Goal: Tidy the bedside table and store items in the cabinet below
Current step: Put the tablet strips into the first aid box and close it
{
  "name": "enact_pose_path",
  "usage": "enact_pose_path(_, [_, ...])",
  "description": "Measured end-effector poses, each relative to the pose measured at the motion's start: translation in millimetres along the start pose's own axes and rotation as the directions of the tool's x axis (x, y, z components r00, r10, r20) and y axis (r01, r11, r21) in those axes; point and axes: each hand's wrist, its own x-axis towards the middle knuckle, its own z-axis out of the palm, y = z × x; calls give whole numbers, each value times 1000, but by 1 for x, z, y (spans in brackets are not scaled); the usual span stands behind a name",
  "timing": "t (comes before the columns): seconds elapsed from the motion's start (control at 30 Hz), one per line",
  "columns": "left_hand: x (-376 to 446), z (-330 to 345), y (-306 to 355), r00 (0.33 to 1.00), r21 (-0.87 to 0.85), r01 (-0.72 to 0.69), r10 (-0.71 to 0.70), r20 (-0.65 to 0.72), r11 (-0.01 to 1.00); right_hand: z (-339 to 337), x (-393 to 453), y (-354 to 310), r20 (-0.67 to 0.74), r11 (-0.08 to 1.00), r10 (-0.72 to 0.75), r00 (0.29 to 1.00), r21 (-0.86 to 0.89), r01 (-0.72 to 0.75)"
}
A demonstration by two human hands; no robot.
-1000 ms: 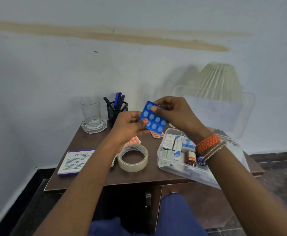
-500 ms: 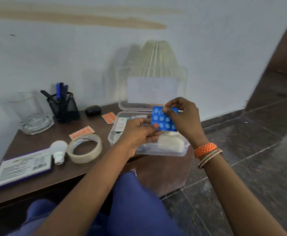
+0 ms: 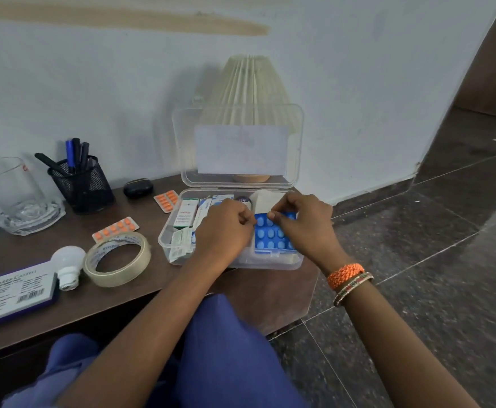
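Note:
A clear plastic box (image 3: 164, 240) stands open on the brown bedside table (image 3: 140, 290), its lid (image 3: 238, 119) upright. Inside lie medicine packets and a blue blister strip of pills (image 3: 271, 235) at the right. My left hand (image 3: 226, 231) pinches the strip's left edge. My right hand (image 3: 305, 225) pinches its top edge. Both hands are low over the box, and the strip lies flat on the contents. Two orange blister strips lie on the table, one (image 3: 115, 229) by the tape and one (image 3: 167, 200) left of the box.
On the table's left are a roll of tape (image 3: 117, 260), a white bulb (image 3: 67, 265), a flat white and purple box (image 3: 11, 293), a glass on a saucer (image 3: 14, 195), a mesh pen holder (image 3: 82, 184) and a small black case (image 3: 138, 187). A pleated lamp (image 3: 249, 83) stands behind the lid.
Both hands have come down with the blue blister strip from in front of me into the right side of the clear box. The view has swung right and closer.

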Motion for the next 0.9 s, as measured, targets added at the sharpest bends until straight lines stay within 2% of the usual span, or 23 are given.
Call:
enact_pose_path(0.1, [2,0,-1,1000,-62,14,-13,10,998,-5,-1,-1,4,978,-24,1000,-209,24])
enact_pose_path(0.2, [4,-1,0,999,-113,12,-7,43,994,-7,-1,-5,72,953,2,997,-303,20])
enact_pose_path(0.3, [4,-6,-2,1000,-175,13,-11,13,984,-7,0,-15,0,965,-33,999,-259,32])
enact_pose_path(0.4, [6,-19,-8,997,-199,-16,-1,-83,980,-7,5,-33,-69,983,-88,994,-170,75])
enact_pose_path(0.5, [8,-37,-18,978,-102,-60,38,-206,993,-2,13,-58,-81,988,-127,989,-100,119])
enact_pose_path(0.6, [8,-60,-34,939,118,-5,45,-341,993,13,21,-90,-52,985,-174,983,-24,173])
enact_pose_path(0.7, [7,-84,-58,907,241,105,6,-420,965,35,32,-124,42,971,-239,970,-1,239])
enact_pose_path(0.8, [9,-108,-87,914,291,252,-128,-386,923,64,54,-157,208,961,-267,941,-16,277])
enact_pose_path(0.9, [9,-127,-119,908,285,349,-247,-338,893,103,80,-184,429,958,-202,880,-98,268])
